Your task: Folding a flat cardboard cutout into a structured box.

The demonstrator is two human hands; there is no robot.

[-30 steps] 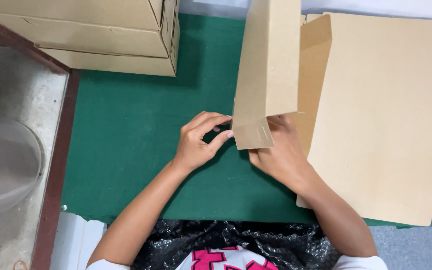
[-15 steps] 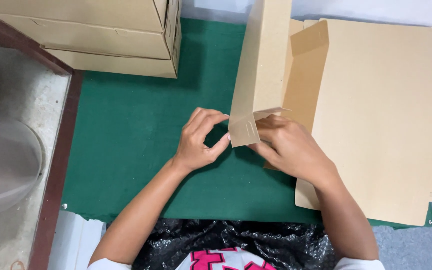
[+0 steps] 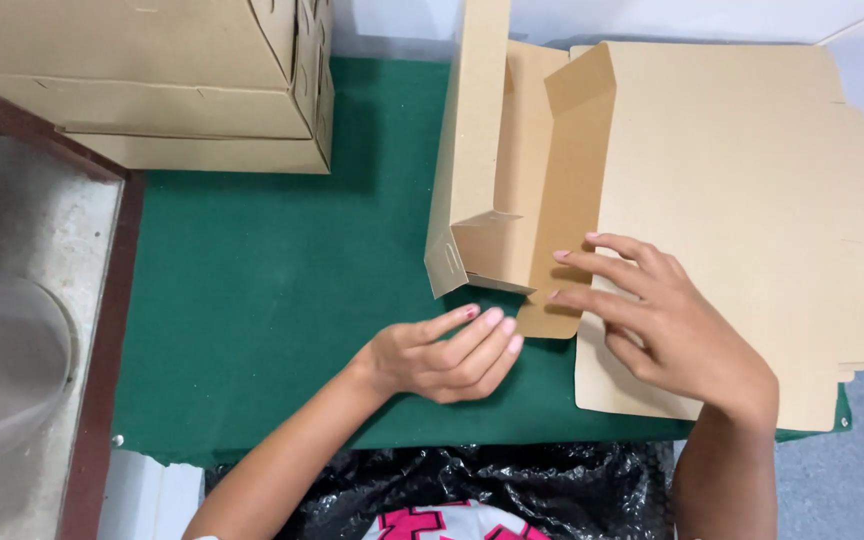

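A flat brown cardboard box blank (image 3: pixel 742 200) lies on the green table mat (image 3: pixel 262 300), with its left side panel (image 3: pixel 472 150) folded upright and a small end flap (image 3: pixel 487 250) bent inward. My right hand (image 3: pixel 652 320) rests with spread fingers on the cardboard, its fingertips touching the inner fold strip (image 3: pixel 572 200). My left hand (image 3: pixel 447 352) hovers just below the folded corner, fingers loosely together, holding nothing.
Finished cardboard boxes (image 3: pixel 152 80) are stacked at the back left of the mat. A wooden table edge (image 3: pixel 102 330) and a translucent round container (image 3: pixel 2 370) sit to the left. Black plastic wrap (image 3: pixel 472 490) lies at the near edge.
Both hands let go of the upright panel's near corner. The left hand dropped down to the mat; the right hand moved onto the flat sheet. The end flap now stands folded inward.
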